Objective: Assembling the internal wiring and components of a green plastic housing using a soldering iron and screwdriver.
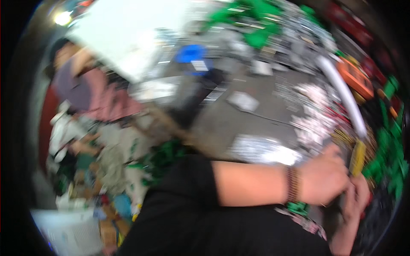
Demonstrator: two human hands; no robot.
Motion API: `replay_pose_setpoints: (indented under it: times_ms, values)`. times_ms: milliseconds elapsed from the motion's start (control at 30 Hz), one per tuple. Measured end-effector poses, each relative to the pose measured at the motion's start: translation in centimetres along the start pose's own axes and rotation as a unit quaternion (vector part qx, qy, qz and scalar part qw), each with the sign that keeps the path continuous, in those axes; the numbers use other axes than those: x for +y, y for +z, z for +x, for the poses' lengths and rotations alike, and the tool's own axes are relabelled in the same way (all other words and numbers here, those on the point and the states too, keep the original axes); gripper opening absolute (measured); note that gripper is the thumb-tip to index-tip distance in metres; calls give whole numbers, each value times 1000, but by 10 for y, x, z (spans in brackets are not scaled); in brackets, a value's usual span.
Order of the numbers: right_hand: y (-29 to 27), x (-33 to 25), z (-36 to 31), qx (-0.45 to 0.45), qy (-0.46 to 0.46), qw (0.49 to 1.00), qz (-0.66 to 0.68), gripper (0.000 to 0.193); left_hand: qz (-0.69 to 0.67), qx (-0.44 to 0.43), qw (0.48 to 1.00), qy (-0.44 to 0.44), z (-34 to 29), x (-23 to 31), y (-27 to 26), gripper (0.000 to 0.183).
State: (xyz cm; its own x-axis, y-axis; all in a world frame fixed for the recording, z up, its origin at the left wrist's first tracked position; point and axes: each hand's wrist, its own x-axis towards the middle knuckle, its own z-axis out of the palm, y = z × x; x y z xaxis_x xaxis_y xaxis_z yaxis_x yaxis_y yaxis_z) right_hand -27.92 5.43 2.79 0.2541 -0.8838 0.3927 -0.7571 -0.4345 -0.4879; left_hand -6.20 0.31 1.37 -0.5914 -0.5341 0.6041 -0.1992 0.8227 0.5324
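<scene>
Strong motion blur smears the head view. My left hand [324,177], with a beaded bracelet [293,184] at the wrist, reaches across to the right with curled fingers. Just beyond it, my right hand [358,197] comes up from the lower right, fingers bent and close against the left hand. What either hand grips is hidden or too blurred to name. A yellow strip-like thing [358,158] rises right by the fingertips of my right hand; whether it is held cannot be told. Shiny clear plastic packets [265,150] and pale pink-white pieces [314,113] lie near my left hand.
A grey table [213,132] carries a blue round thing [191,53], a white piece [243,101], green pieces [258,36] and a long white tube [341,91]. An orange thing [355,79] lies far right. A person [94,89] is at the left, above cluttered floor items.
</scene>
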Motion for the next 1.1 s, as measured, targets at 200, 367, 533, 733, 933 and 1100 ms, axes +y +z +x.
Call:
replay_pose_setpoints:
  times_ms: [200, 367, 533, 733, 933, 1100]
  values:
    - [-3, 65, -6, -83, 77, 989, 100, 28, 49, 15, 997, -58, -5, -2, 19, 6]
    - [11, 18, 14, -47, 0, 991, 122, 32, 37, 25, 996, -81, -5, -3, 19, 8]
    - [-4, 13, 7, -64, 71, 992, 87, 27, 17, -9, 999, -36, -4, -1, -1, 10]
    - [-64, 28, 20, -299, 26, 929, 215, 24, 16, -6, 999, -46, -14, -3, -15, 4]
    - [-17, -30, 30, -123, -39, 990, 53, 16, 6, -61, 998, -31, -3, 2, -21, 4]
    - [-24, -6, 84, -121, 33, 991, 53, 16, 15, -64, 997, -30, -5, 3, -20, 9]
